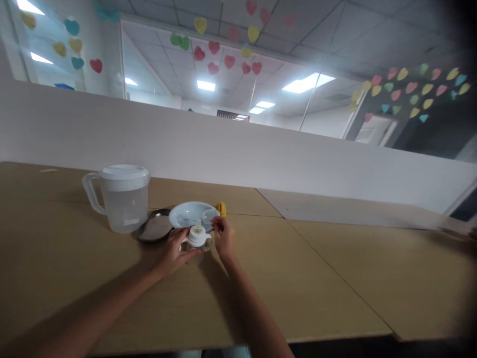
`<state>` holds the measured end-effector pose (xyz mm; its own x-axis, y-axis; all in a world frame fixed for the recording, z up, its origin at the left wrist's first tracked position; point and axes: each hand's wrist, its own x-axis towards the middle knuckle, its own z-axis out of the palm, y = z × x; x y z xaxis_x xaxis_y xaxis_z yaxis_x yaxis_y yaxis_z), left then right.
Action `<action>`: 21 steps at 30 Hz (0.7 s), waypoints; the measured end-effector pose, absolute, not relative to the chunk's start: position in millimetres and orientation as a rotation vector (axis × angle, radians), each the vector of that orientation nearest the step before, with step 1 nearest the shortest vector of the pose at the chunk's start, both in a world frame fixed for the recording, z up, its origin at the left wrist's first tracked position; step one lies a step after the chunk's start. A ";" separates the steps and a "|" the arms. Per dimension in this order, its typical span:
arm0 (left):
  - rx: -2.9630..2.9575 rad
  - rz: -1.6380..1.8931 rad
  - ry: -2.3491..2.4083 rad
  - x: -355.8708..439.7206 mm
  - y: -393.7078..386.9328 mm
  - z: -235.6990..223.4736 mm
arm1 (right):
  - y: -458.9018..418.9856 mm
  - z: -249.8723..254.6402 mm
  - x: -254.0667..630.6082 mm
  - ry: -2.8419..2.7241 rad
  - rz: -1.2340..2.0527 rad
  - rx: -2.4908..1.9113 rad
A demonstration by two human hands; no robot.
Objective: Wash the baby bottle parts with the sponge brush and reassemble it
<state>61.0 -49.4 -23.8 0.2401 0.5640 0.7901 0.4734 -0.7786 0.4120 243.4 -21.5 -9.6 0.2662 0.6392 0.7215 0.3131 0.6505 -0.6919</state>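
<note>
My left hand (176, 252) is wrapped round the side of a baby bottle (198, 236) with a white collar, a teat on top and handles at its sides. The bottle stands upright at the front of a white bowl (186, 211). Just right of the bottle, my right hand (223, 235) has its fingers pinched on a clear domed bottle cap (208, 216), which overlaps the bowl in view. Something thin lies in the bowl, too small to name.
A lidded plastic pitcher (126, 204) stands at the left, with a round metal tray (155, 226) between it and the bowl. Behind the bowl's right edge is a yellow object (221, 208). A low white wall (238, 154) borders the wooden table (298, 278). Part of another person's hand (473, 234) shows at the far right.
</note>
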 end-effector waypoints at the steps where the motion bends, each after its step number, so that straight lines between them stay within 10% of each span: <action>1: 2.404 1.591 1.002 60.9 -49.8 -23.4 | -20.8 -10.7 244.0 -1.355 0.277 -0.923; 21: 2.395 1.615 1.007 60.2 -47.7 -25.3 | -14.5 -17.4 245.7 -1.472 0.441 -1.059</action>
<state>60.2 -47.7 -25.3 0.2275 0.5580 0.7981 0.4713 -0.7802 0.4112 245.7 -14.5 -17.4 0.1246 0.8038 0.5817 0.3521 0.5124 -0.7833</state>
